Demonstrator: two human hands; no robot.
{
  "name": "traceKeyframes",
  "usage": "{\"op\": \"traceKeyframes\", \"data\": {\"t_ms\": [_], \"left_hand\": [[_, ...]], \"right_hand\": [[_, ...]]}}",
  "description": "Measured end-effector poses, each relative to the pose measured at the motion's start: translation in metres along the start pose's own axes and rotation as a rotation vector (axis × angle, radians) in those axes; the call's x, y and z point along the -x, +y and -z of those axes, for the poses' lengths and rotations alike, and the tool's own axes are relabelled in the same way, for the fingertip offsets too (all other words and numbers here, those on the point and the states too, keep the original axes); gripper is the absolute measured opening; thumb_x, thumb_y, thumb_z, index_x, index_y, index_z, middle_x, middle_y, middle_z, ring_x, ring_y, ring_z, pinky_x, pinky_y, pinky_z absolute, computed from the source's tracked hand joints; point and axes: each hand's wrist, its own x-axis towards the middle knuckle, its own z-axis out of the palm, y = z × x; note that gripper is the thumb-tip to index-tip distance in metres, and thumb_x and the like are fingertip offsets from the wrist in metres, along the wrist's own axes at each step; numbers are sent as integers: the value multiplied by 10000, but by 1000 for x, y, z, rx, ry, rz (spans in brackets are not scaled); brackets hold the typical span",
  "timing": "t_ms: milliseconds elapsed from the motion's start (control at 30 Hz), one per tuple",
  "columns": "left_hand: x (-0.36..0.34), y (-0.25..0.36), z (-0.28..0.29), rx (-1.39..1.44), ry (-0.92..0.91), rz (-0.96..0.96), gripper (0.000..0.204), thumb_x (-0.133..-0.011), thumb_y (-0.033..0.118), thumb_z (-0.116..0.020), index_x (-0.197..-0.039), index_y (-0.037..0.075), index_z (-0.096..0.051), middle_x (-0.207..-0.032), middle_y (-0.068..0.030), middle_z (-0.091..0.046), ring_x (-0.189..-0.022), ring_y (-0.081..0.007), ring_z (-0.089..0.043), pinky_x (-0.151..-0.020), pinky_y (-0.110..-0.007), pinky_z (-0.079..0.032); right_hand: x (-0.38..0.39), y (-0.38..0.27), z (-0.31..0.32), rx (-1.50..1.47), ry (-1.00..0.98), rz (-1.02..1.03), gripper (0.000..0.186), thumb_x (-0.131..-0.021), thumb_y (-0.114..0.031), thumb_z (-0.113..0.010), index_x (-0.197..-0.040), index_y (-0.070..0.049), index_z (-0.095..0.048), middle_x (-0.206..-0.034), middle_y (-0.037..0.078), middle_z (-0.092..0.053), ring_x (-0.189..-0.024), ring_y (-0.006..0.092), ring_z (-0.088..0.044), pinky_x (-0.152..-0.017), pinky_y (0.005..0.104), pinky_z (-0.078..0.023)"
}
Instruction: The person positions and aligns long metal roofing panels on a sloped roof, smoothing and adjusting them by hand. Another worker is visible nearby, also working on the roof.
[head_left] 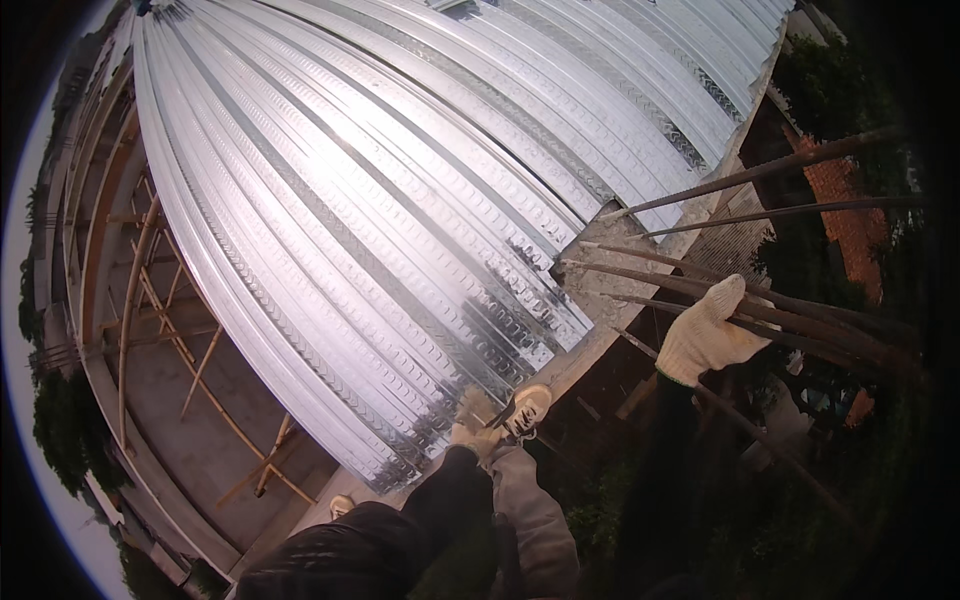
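My right hand, in a cream knit glove, is wrapped around protruding rusty steel bars at the right. My left hand, also gloved, is low in the centre at the front edge of the corrugated metal sheets, beside my shoe; its fingers blend into the glare and cannot be made out clearly. The bars rise from a concrete corner set into a notch in the sheets. Another shoe shows on the narrow ledge.
At left, wooden poles stand over a concrete area below the sheeting. The sheets' right edge borders a drop, with a red tiled roof and dark foliage beyond.
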Motion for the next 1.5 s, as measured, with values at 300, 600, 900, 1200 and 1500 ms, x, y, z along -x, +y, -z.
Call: {"op": "traceKeyframes", "data": {"t_ms": [300,600,900,1200,1500], "left_hand": [[291,393,-238,-227,-526,-1045,824,-1269,504,-521,-1889,29,-261,-1889,-229,-421,-1769,-371,-398,-1397,-485,-416],[526,540,-460,-536,-1072,-1514,762,-1164,544,-730,-1617,-61,-627,-1534,-278,-706,-1471,-354,-680,-1258,-498,-548],[491,493,-440,-425,-1319,-921,864,-1242,718,-391,-921,30,-805,-741,-50,-672,-740,-173,-646,-770,-353,-545],[505,521,-418,-725,-1402,-1104,791,-1132,697,-498,-814,6,-713,-722,-26,-576,-698,-153,-571,-668,-391,-486],[481,605,-440,-978,-2086,-635,448,-802,404,-965,-766,44,-701,-737,-75,-676,-713,-270,-701,-666,-403,-534]], "right_hand": [[-4,-22,21,-43,-289,-306,701,-1080,-385,-918,-1430,144,-621,-1229,233,-778,-1111,323,-802,-957,453,-676],[-126,-184,78,-287,-573,-497,301,-1201,-193,-683,-1396,22,-762,-1326,104,-751,-1273,218,-701,-1187,407,-562],[-163,-225,75,76,-866,-492,411,-1289,-289,-517,-1312,37,-766,-1274,145,-806,-1216,241,-753,-1101,398,-574],[-161,-205,94,71,-909,-686,428,-1271,-325,-602,-1427,47,-744,-1383,140,-781,-1315,232,-714,-1182,383,-531],[-123,-258,33,-103,82,-1262,345,-1249,-342,-638,-1350,-43,-778,-1374,83,-747,-1300,181,-704,-1121,364,-592]]}}
